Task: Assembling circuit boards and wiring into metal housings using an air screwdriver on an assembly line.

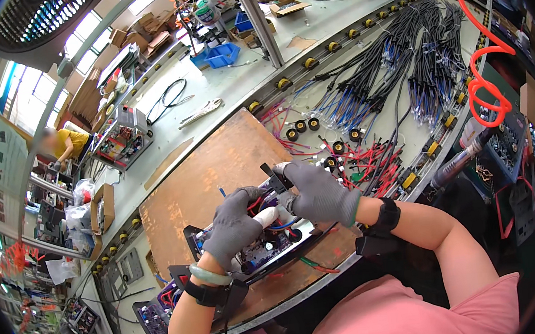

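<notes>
In front of me an open electrical unit [275,248] with a dark frame, circuit boards and coloured wires lies on a worn brown board [199,164]. My left hand [233,226], in a grey glove, is closed over the unit's far left part; what its fingers grip is hidden. A white piece [266,216] shows beside its fingertips. My right hand [322,192], gloved likewise, pinches a flat black piece [274,178] above the unit's far edge. Red wires [255,205] run by the left fingers. A red and green wire pair [319,266] hangs out at the near side.
Bundled black cables [393,56] with blue ends, red wires [379,171] and black rings [301,126] lie on the right. Beyond stand another open unit [122,140] and a blue bin [223,55]. An orange coiled hose [487,88] hangs at right. A co-worker [69,145] is far left.
</notes>
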`<state>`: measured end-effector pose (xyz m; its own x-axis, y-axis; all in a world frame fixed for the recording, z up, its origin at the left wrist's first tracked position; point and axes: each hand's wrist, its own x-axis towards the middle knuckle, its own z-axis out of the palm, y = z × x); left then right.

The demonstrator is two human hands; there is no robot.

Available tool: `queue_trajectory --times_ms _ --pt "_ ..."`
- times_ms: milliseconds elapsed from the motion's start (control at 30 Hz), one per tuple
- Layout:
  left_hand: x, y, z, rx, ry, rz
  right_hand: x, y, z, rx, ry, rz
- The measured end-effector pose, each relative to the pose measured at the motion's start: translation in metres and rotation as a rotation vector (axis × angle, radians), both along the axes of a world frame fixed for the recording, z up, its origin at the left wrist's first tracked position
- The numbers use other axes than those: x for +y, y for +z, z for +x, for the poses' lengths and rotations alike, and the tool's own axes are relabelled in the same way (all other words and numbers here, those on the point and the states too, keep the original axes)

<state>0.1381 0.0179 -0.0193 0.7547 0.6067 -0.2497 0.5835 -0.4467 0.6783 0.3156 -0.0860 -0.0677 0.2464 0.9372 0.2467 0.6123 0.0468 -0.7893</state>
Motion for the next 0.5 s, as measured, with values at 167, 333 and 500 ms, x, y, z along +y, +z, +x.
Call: queue_trajectory --times_ms 167,333,500 --pt "-0.011 -0.008 0.009 -0.107 -0.02 0.397 -0.002 0.0 0.002 -0.02 -0.003 0.01" --pt "-0.002 -0.029 0.015 -0.143 0.034 0.381 0.001 0.0 -0.004 -0.01 0.004 0.006" --pt "0.007 -0.003 -0.01 -0.354 0.152 0.135 0.003 -0.012 0.002 -0.043 -0.007 0.122"
